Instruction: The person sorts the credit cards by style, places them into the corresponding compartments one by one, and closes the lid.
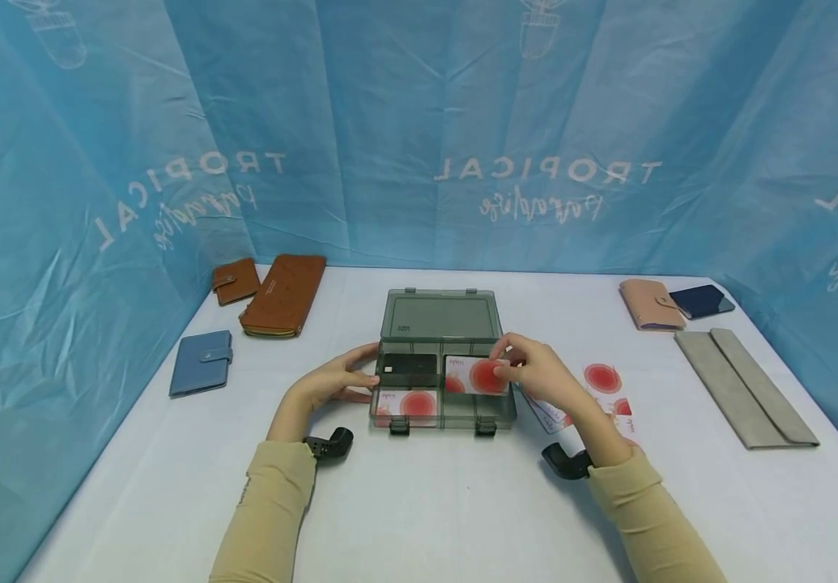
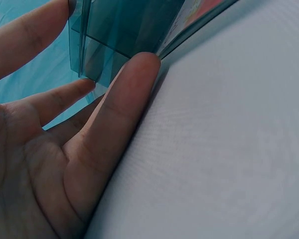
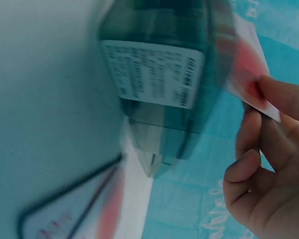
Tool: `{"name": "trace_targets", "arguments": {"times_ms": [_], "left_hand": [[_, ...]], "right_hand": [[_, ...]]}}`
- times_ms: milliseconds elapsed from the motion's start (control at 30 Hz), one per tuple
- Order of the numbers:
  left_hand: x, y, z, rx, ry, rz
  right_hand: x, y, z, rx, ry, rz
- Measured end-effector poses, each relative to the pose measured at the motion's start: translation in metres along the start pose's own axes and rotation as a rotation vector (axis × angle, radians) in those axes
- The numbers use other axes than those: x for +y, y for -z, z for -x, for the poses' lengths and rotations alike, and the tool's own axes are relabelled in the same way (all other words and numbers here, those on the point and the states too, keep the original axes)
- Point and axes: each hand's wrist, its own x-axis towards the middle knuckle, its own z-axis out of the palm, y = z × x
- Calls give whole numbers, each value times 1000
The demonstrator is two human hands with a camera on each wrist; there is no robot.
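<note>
Both sleeves in foreground. Left hand (image 1: pixel 337 380), fingers extended, rests against left wall of the clear compartment box (image 1: pixel 442 421), steadying it. Right hand (image 1: pixel 535 372) pinches a white card with red circle (image 1: pixel 475 375) by its right edge, held over the back-right compartment. Box sits mid-table, lid open; black card (image 1: pixel 410 366) back-left, red-circle card (image 1: pixel 407 403) front-left. Loose cards (image 1: pixel 601 379) lie right of the box. Farther back: brown wallets (image 1: pixel 283 293) left, pink wallet (image 1: pixel 650 304) right.

Risk: card may catch on the divider and sit tilted if released skewed.
</note>
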Motion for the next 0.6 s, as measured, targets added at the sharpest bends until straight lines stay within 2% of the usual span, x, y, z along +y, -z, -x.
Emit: {"name": "trace_targets", "arguments": {"times_ms": [167, 233, 400, 500, 600], "left_hand": [[1, -1, 0, -1, 7, 7], [1, -1, 0, -1, 12, 8], [1, 0, 1, 3, 11, 7], [1, 0, 1, -1, 6, 7], [1, 0, 0, -7, 7, 14]], "right_hand": [[5, -11, -2, -167, 88, 216], [5, -14, -2, -194, 123, 313], [4, -16, -1, -170, 222, 499], [4, -16, 0, -152, 276, 560], [2, -16, 2, -138, 283, 581]]}}
